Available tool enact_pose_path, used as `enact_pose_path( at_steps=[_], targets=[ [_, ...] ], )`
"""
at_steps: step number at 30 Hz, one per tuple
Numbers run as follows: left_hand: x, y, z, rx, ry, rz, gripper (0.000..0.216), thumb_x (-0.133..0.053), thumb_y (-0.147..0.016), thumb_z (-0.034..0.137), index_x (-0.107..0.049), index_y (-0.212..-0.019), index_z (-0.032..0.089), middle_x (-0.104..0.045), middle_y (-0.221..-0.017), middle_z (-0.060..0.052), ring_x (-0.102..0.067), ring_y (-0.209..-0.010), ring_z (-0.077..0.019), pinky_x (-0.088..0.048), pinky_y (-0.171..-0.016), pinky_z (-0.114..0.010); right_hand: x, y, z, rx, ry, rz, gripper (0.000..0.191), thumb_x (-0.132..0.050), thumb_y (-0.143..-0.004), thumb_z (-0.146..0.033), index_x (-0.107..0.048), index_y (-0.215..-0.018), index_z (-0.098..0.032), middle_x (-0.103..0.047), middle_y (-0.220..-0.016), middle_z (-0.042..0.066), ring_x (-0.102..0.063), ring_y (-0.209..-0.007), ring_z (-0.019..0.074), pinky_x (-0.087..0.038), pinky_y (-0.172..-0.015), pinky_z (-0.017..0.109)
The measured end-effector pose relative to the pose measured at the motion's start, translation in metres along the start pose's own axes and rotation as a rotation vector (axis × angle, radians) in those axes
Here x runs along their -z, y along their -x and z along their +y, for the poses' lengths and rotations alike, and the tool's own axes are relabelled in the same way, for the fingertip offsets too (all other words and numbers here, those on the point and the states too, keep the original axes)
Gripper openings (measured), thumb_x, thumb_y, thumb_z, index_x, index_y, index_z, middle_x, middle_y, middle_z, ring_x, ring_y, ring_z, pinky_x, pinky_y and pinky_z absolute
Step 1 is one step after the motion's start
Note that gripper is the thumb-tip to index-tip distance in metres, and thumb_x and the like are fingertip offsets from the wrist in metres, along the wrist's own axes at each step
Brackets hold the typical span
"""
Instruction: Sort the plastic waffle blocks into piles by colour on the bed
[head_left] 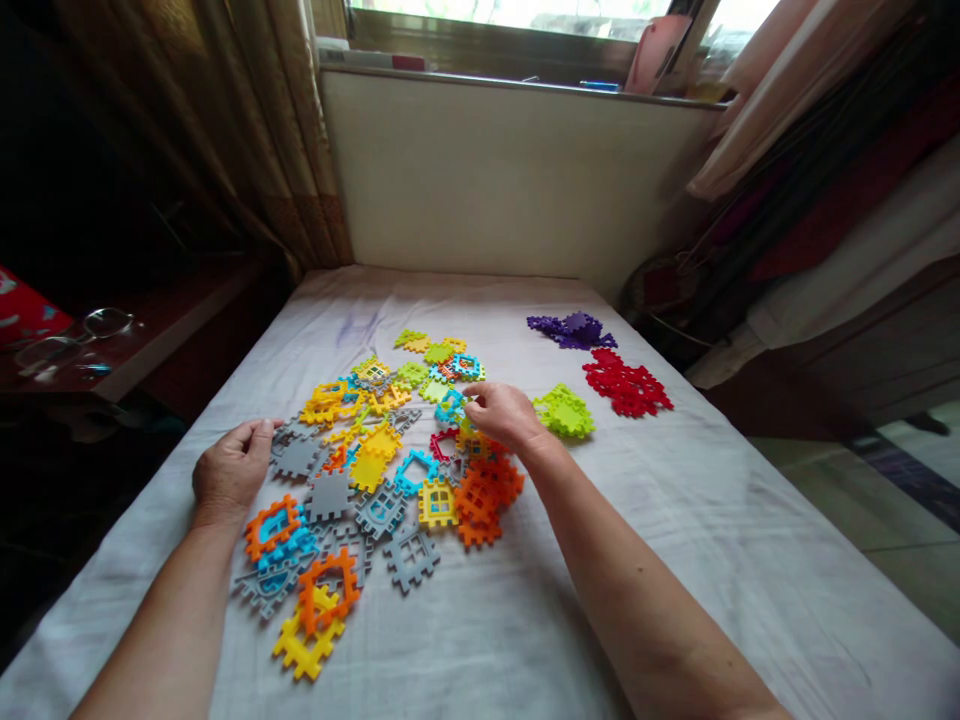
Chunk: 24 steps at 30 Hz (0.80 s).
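Flat plastic interlocking tiles lie in a mixed heap on the bed sheet. My left hand [234,468] is at the heap's left edge, fingers curled and thumb up, its fingertips against a grey tile [298,452]; whether it grips anything is hidden. Over the heap's right side, my right hand [502,412] has its thumb and index finger bent together beside a blue tile [450,407]; what lies between them is unclear. Below that hand are orange tiles [484,492] and a yellow window tile [438,503]. Plain yellow tiles [376,455] lie mid-heap.
Apart from the heap, to the right, are piles of lime-green tiles [566,411], red tiles [626,383] and purple tiles [574,329]. A white sheet [675,560] covers the surface. Curtains [225,130] hang left, clothes [847,190] right. Glasses [107,321] rest on a side table.
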<state>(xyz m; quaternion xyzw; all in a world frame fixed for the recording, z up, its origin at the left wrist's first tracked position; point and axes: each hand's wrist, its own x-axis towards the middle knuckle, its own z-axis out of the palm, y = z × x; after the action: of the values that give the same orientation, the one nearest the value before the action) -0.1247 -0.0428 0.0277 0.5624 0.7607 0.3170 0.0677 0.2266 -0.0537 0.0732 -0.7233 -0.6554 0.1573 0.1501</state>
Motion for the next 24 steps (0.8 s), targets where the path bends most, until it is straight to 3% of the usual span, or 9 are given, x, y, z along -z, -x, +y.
enact_pose_path(
  at_steps=[2, 6, 9, 11, 15, 17, 20, 24],
  targets=[
    [-0.002, -0.001, -0.001, 0.005, -0.014, 0.011, 0.03, -0.054, -0.086, 0.04, -0.076, -0.097, 0.024, -0.076, -0.085, -0.001, -0.062, -0.077, -0.0181, -0.039, -0.062, -0.024, 0.012, -0.001, 0.022, -0.049, -0.05, 0.021, 0.032, -0.059, -0.084, -0.028, -0.075, -0.112, -0.029, -0.078, -0.084, -0.001, -0.068, -0.075, 0.0169, -0.045, -0.066, 0.025],
    [-0.005, -0.001, -0.001, 0.06, -0.06, 0.014, 0.029, -0.054, -0.087, 0.036, -0.077, -0.1, 0.024, -0.076, -0.085, -0.001, -0.06, -0.073, -0.0156, -0.037, -0.061, -0.023, 0.028, -0.008, 0.071, -0.191, -0.096, 0.187, 0.029, -0.06, -0.082, -0.025, -0.074, -0.108, -0.025, -0.078, -0.087, 0.0, -0.066, -0.072, 0.0145, -0.043, -0.064, 0.023],
    [-0.004, -0.001, 0.001, 0.065, -0.05, 0.023, 0.027, -0.056, -0.087, 0.034, -0.078, -0.099, 0.025, -0.075, -0.083, -0.001, -0.059, -0.071, -0.0143, -0.037, -0.06, -0.022, 0.027, -0.01, 0.092, -0.169, -0.207, 0.193, 0.026, -0.06, -0.08, -0.023, -0.073, -0.102, -0.023, -0.077, -0.084, 0.0, -0.063, -0.067, 0.0123, -0.042, -0.061, 0.021],
    [-0.003, -0.001, 0.003, 0.064, -0.047, 0.03, 0.025, -0.057, -0.086, 0.033, -0.078, -0.098, 0.025, -0.074, -0.08, 0.0, -0.058, -0.069, -0.014, -0.036, -0.058, -0.022, 0.022, -0.007, 0.089, -0.068, -0.343, 0.145, 0.025, -0.06, -0.081, -0.025, -0.073, -0.101, -0.022, -0.075, -0.08, 0.0, -0.06, -0.061, 0.0108, -0.043, -0.058, 0.02],
    [-0.002, 0.0, 0.004, 0.069, -0.06, 0.009, 0.025, -0.057, -0.088, 0.032, -0.078, -0.099, 0.025, -0.075, -0.085, 0.0, -0.06, -0.073, -0.014, -0.037, -0.06, -0.021, 0.018, 0.004, 0.057, 0.201, -0.493, 0.103, 0.028, -0.058, -0.085, -0.031, -0.073, -0.106, -0.021, -0.074, -0.083, 0.001, -0.06, -0.065, 0.0102, -0.045, -0.061, 0.02],
    [-0.003, 0.0, 0.003, 0.076, -0.077, 0.002, 0.026, -0.056, -0.089, 0.032, -0.078, -0.101, 0.024, -0.076, -0.087, -0.001, -0.061, -0.075, -0.0143, -0.037, -0.061, -0.021, 0.023, 0.008, 0.042, 0.231, -0.36, 0.065, 0.026, -0.059, -0.084, -0.026, -0.075, -0.105, -0.023, -0.074, -0.082, -0.001, -0.06, -0.066, 0.0102, -0.045, -0.063, 0.02],
    [-0.006, -0.001, 0.0, 0.085, -0.087, 0.002, 0.028, -0.057, -0.089, 0.034, -0.078, -0.104, 0.024, -0.077, -0.092, -0.002, -0.062, -0.079, -0.015, -0.038, -0.062, -0.022, 0.035, 0.006, 0.036, 0.148, -0.027, -0.003, 0.027, -0.062, -0.08, -0.019, -0.078, -0.1, -0.029, -0.076, -0.08, -0.002, -0.062, -0.067, 0.012, -0.044, -0.065, 0.022],
    [-0.006, -0.002, -0.002, 0.079, -0.061, 0.0, 0.028, -0.057, -0.089, 0.034, -0.078, -0.105, 0.025, -0.077, -0.094, -0.002, -0.063, -0.081, -0.0153, -0.038, -0.063, -0.021, 0.053, -0.006, 0.056, 0.04, 0.173, 0.104, 0.031, -0.058, -0.087, -0.022, -0.076, -0.11, -0.03, -0.078, -0.096, 0.001, -0.068, -0.08, 0.0168, -0.046, -0.07, 0.025]
  ],
)
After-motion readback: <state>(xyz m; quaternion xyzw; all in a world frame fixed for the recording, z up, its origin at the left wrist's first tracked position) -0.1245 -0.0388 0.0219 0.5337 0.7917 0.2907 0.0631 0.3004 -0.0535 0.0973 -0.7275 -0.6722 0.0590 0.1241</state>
